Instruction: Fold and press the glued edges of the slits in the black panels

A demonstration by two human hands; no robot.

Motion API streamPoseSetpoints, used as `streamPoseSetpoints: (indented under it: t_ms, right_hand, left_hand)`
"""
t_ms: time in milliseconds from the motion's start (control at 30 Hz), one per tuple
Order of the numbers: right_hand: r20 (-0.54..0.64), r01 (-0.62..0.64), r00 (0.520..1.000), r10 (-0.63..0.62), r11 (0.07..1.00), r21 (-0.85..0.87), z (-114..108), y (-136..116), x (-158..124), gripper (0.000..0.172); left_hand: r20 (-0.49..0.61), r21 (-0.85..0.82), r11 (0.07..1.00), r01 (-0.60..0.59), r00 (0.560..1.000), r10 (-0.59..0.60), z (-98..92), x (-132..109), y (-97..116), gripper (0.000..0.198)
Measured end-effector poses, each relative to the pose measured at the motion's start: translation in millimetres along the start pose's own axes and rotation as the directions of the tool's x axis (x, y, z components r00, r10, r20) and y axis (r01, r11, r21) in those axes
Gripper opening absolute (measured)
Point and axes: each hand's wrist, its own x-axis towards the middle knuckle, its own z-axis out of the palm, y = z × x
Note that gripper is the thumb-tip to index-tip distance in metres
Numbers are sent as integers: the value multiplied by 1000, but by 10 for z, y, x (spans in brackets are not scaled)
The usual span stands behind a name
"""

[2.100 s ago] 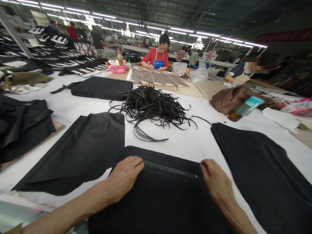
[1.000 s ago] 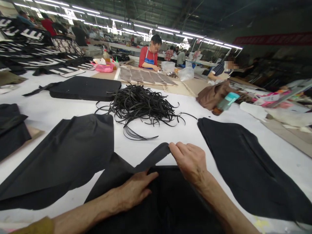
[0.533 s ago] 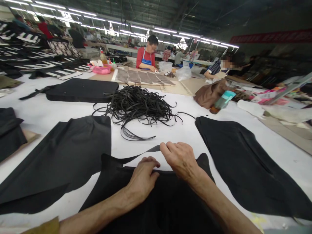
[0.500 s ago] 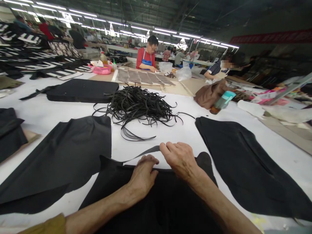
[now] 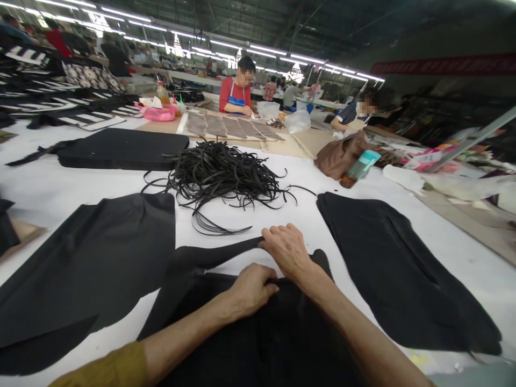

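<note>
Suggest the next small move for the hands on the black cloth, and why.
Probably lower the right hand and lay its pinched edge flat. That hand grips the cloth's far edge, drawn into a taut strip running left, while the left hand rests curled on the cloth right beside it, so the edge is not yet laid down.

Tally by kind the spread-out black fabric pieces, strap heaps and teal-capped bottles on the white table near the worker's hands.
Black fabric pieces: 3 (left piece, centre piece gripped by left hand and right hand, right piece)
Heap of black straps: 1
Teal-capped bottle: 1
Total: 5
</note>
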Motion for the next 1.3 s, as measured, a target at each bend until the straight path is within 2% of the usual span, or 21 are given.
streamPoseSetpoints:
  t_ms: [67, 133, 200, 267, 333, 400, 500, 567, 600, 733, 900, 1033, 1133, 1300]
  right_hand:
    - [144, -144, 984, 109, 954, 263, 45, 191, -9, 22]
    - [313, -244, 946, 82, 814, 527, 84, 401, -77, 29]
    - [404, -307, 915, 22, 687, 658, 128, 584, -188, 32]
    - [428, -338, 903, 18, 643, 687, 186, 699, -307, 34]
    - [407, -333, 912, 52, 673, 661, 252, 729, -404, 34]
    - [346, -311, 930, 119, 757, 575, 310, 680, -469, 32]
    - [120, -243, 969, 214, 903, 355, 353, 508, -538, 37]
    - [-35, -179, 981, 193, 952, 249, 362, 372, -603, 39]
    - [-69, -139, 985, 159, 962, 237, 367, 310, -646, 39]
    - [24, -7, 1000, -1, 943, 334, 445, 173, -833, 36]
    - [110, 44, 991, -77, 961, 274, 554, 189, -860, 18]
    - [90, 39, 994, -64, 965, 261, 541, 172, -844, 18]
    - [82, 0, 996, -19, 975, 224, 511, 103, -863, 22]
    - [-15, -58, 998, 62, 979, 193, 435, -170, -776, 35]
  left_hand:
    - [-31, 50, 999, 15, 999, -14, 22, 7, -6, 18]
    - [-44, 84, 996, 9, 999, -5, 29, 7, -6, 17]
    - [-58, 116, 993, -4, 998, 10, 27, 7, -10, 16]
    - [-72, 138, 990, -14, 997, 24, 29, 9, -15, 16]
    - [-69, 148, 989, -18, 997, 28, 39, 11, -19, 15]
    - [-57, 166, 986, -21, 998, 31, 54, 13, -26, 13]
    - [-72, 194, 981, -32, 996, 47, 77, 27, -59, 12]
    - [-91, 204, 979, -33, 994, 53, 90, 42, -94, 13]
    - [-99, 207, 978, -28, 994, 49, 95, 48, -110, 13]
    - [-100, 223, 975, -21, 994, 44, 81, 21, -146, 16]
    - [-107, 313, 950, 7, 994, 28, -105, -209, -226, 17]
    - [-96, 428, 903, 30, 995, 12, -381, -565, -387, 10]
    - [-132, 454, 886, 95, 991, -39, -538, -789, -534, 3]
    - [-182, 371, 912, 177, 976, -115, -565, -899, -636, 15]
